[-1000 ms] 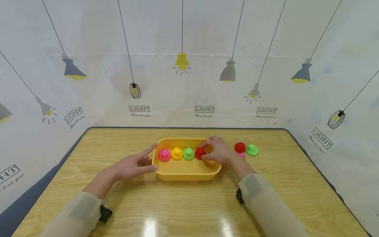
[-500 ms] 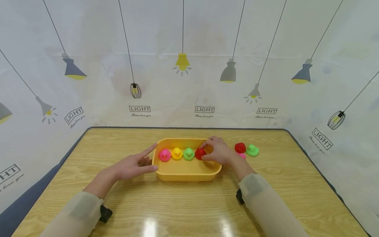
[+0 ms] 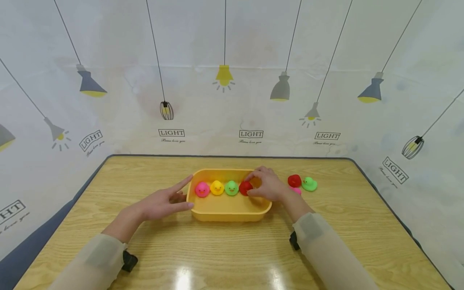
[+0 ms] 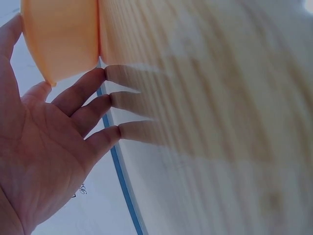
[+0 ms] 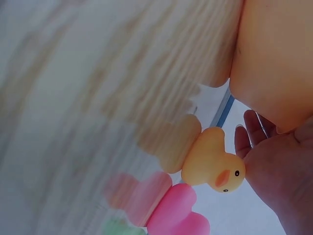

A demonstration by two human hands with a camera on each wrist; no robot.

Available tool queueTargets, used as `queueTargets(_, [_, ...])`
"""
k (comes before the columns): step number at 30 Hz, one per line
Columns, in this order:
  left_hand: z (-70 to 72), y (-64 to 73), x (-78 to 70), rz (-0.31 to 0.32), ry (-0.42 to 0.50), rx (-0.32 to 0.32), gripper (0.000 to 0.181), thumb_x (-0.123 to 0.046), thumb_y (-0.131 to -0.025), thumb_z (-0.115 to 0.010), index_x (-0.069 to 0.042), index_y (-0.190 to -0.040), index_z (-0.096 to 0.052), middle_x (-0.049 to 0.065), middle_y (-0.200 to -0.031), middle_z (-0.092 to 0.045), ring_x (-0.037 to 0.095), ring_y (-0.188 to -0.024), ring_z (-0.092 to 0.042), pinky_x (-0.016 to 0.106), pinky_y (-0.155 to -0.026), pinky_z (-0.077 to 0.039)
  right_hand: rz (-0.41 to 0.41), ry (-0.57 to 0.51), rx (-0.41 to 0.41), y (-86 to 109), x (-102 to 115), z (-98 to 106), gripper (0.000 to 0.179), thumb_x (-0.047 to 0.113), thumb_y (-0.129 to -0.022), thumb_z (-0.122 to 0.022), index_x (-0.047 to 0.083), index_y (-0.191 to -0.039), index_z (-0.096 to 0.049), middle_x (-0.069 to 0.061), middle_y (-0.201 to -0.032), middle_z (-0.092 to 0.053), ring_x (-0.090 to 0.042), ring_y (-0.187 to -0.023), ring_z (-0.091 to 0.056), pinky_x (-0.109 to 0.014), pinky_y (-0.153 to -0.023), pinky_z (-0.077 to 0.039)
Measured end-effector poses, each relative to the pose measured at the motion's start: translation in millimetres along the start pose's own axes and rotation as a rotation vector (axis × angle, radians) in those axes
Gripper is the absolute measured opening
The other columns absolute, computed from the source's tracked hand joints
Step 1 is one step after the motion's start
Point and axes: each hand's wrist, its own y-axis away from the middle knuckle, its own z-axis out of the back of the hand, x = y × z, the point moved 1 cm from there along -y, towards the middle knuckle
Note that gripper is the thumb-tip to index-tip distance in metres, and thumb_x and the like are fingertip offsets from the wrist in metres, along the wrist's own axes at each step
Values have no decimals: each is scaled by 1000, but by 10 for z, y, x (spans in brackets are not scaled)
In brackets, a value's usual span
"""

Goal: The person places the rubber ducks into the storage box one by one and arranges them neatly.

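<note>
Item: red duck [image 3: 245, 187], one, small toy. Location: inside the yellow tray [image 3: 224, 207], at the right-hand end of a row, beside the green duck [image 3: 231, 188]. Left of that in the row: yellow duck [image 3: 217, 187], then pink duck [image 3: 202, 189], all three facing the wearer.

Handling (judged by look): light, probably hollow; soft, squeezable skin; smooth, so a little slippery; hardly fragile. Best taken low on the body, from both sides, with light pressure; the round head offers a poorer hold and may roll out. A hard squeeze would likely dent it or make it pop free.

Right grip [image 3: 267, 186]: nearly closed, thumb and finger pinching the red duck.

Left grip [image 3: 163, 203]: spread, thumb and forefinger touching the tray's left end, holding no duck. The tray appears stiff, light and apt to slide; steady it by its end walls.

Also on the bench [image 3: 232, 249], right of the tray: second red duck [image 3: 294, 181], second green duck [image 3: 309, 184], second pink duck [image 3: 297, 191] partly hidden; second yellow duck [image 5: 205, 161], clear only from the right wrist.
</note>
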Motion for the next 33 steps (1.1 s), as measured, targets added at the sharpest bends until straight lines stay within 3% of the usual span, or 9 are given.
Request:
queueTargets(21, [-27,2,-15,-1,-5,-16,94,-74,-99,-66,-59,-172,-9,20,-168,-51,46,-158,-47,75,-128,-32,92,-13,-134,116,55,142,41,40,-93,-88,22,-128,-76,-10,-158,-52,-41,-150,-36,-68,-126,-32])
queueTargets(27, [-22,0,-8,-6,-1,-19,95,-74,-99,-66,-57,-173,-9,22,-169,-50,46,-158,-46,76,-127,-32,119,-46,-202,316,2,350,42,40,-96,-86,19,-130,-75,-11,-159,-52,-43,-151,-36,-71,-123,-35])
queueTargets(33, [0,7,5,-21,-16,-17,94,-74,-99,-65,-57,-173,-8,22,-169,-50,46,-158,-47,74,-128,-33,113,-54,-248,583,-213,562,36,38,-99,-82,19,-129,-74,-13,-156,-53,-45,-151,-36,-74,-121,-34])
